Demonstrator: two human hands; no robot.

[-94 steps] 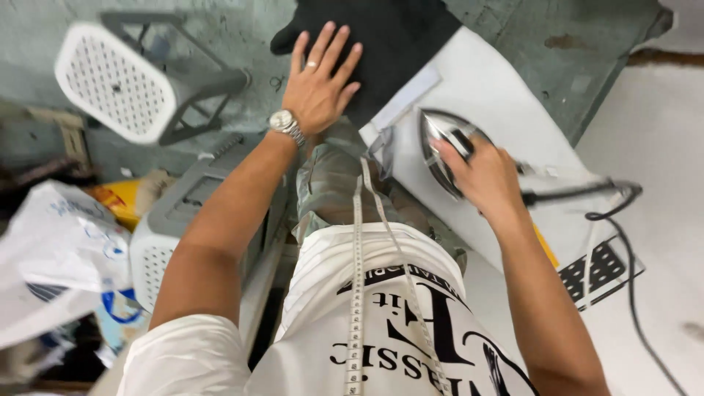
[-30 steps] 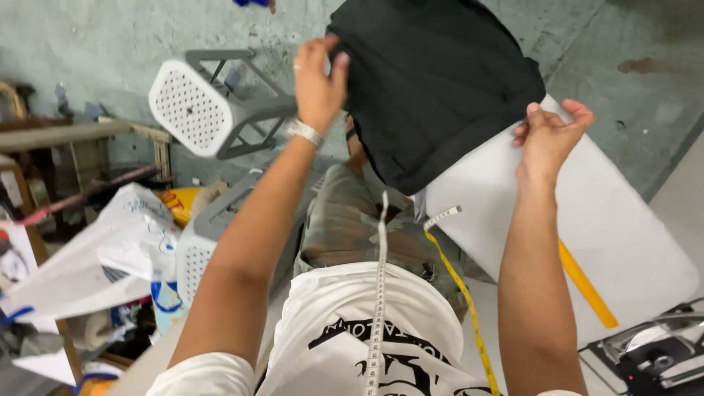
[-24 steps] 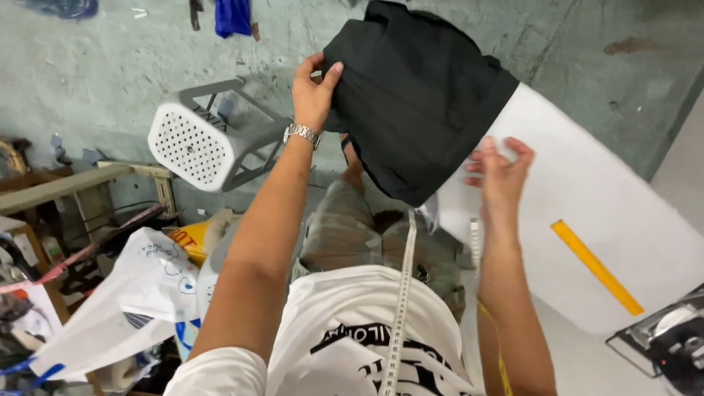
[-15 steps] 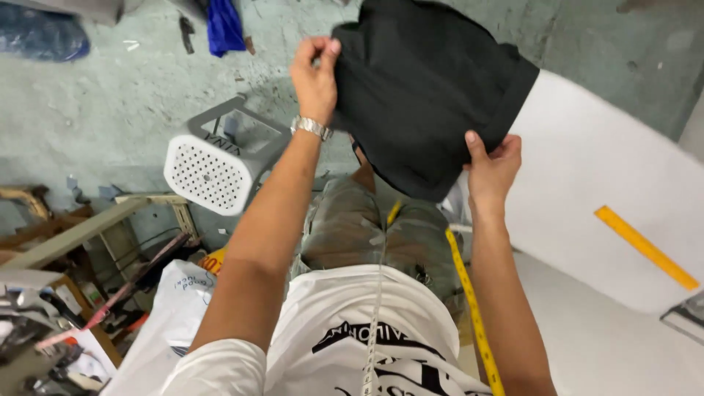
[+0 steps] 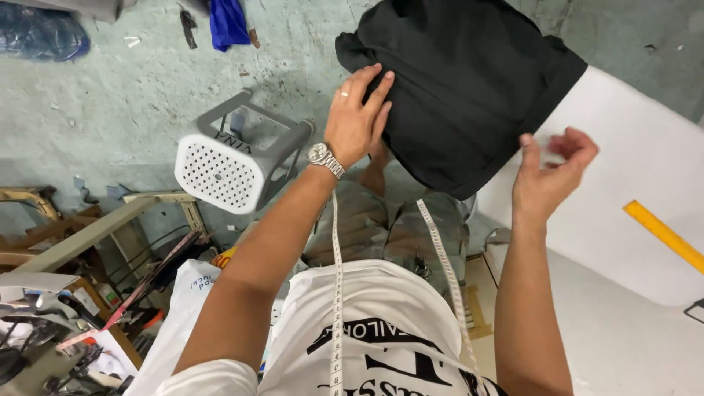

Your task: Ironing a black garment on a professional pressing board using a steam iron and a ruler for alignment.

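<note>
A folded black garment (image 5: 469, 81) lies partly on the white padded board (image 5: 631, 183) and hangs over its near-left edge. My left hand (image 5: 357, 117), with a wristwatch and a ring, lies flat on the garment's left side, fingers together. My right hand (image 5: 551, 172) hovers just off the garment's lower right corner, fingers loosely curled and apart, holding nothing. A white measuring tape (image 5: 337, 293) hangs around my neck and down over my white printed shirt.
A grey plastic stool (image 5: 235, 154) lies on its side on the concrete floor to the left. A yellow ruler (image 5: 664, 235) rests on the board at the right. Blue cloth (image 5: 229, 22) lies far back. Wooden frames, bags and tools crowd the lower left.
My right hand has let go of the garment's lower edge and moved right, off the cloth. My left hand shifted from gripping the top edge to lying flat on it.
</note>
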